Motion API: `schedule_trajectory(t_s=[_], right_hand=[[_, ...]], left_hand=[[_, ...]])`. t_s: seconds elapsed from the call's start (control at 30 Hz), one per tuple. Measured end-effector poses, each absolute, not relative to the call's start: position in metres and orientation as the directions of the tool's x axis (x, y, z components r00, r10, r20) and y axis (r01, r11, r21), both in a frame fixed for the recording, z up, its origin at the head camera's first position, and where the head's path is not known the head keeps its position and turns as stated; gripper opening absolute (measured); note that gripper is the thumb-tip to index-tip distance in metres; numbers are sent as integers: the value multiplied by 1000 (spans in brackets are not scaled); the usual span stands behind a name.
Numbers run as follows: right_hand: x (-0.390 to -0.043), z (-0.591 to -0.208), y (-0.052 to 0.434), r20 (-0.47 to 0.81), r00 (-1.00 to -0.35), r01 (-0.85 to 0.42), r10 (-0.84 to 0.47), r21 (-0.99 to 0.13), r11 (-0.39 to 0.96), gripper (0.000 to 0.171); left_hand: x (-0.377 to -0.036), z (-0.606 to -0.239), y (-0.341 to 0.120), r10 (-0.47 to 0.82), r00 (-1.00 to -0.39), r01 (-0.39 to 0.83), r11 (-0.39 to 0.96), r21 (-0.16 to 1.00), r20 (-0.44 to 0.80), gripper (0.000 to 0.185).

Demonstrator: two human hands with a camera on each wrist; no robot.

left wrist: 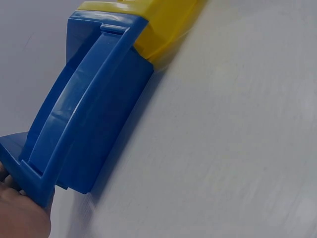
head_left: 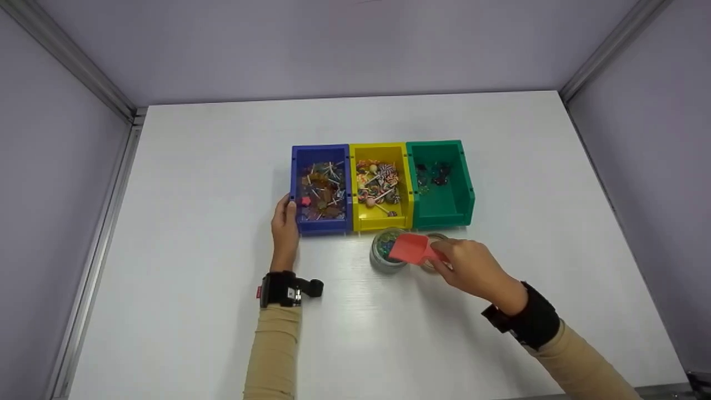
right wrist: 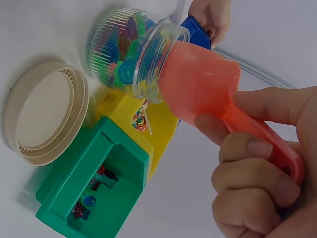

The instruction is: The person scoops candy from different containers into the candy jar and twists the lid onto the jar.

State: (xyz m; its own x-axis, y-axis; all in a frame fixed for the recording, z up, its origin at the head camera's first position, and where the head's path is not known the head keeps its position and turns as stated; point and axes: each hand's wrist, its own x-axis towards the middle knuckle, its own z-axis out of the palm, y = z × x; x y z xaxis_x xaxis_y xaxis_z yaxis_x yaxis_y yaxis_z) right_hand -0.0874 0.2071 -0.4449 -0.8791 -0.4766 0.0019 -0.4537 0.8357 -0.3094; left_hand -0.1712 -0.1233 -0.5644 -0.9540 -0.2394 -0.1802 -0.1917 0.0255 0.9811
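In the right hand [head_left: 472, 266] is a small coral-red scoop [head_left: 410, 248], its handle gripped between thumb and curled fingers. The scoop's pan looks bare, and its lip is at the mouth of a clear ribbed jar [right wrist: 121, 52] of colourful translucent pieces. On the far left, the left hand [head_left: 285, 228] holds the outer side of a blue bin [head_left: 322, 226] near its front corner; some of its fingers are hidden behind the wall. Small lollipops and translucent pieces fill much of that bin.
A yellow bin [head_left: 383, 223] with swirl lollipops adjoins the blue one. To its right, a green bin [head_left: 444, 220] contains a few dark red, teal and clear pieces. A round beige lid [right wrist: 47, 114] lies beside the jar, partly beneath the right hand in the head view.
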Motion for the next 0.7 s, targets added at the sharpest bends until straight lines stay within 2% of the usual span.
schedule_trajectory(t_s=[0.37,0.6,0.7], right_hand=[[-83,-441,215,48,-899,-422,-435,-354,835,21],[-80,-438,223,40,-920,-372,-389,-391,842,29],[-79,-437,227,38,-929,-351,-369,-407,843,26]], left_hand=[[-171,-563,-123,-251,-951,-194,24,981,-181,46],[-173,-565,-124,-247,-954,-181,25,983,-169,45],[-173,-566,-124,-243,-956,-174,27,984,-163,46]])
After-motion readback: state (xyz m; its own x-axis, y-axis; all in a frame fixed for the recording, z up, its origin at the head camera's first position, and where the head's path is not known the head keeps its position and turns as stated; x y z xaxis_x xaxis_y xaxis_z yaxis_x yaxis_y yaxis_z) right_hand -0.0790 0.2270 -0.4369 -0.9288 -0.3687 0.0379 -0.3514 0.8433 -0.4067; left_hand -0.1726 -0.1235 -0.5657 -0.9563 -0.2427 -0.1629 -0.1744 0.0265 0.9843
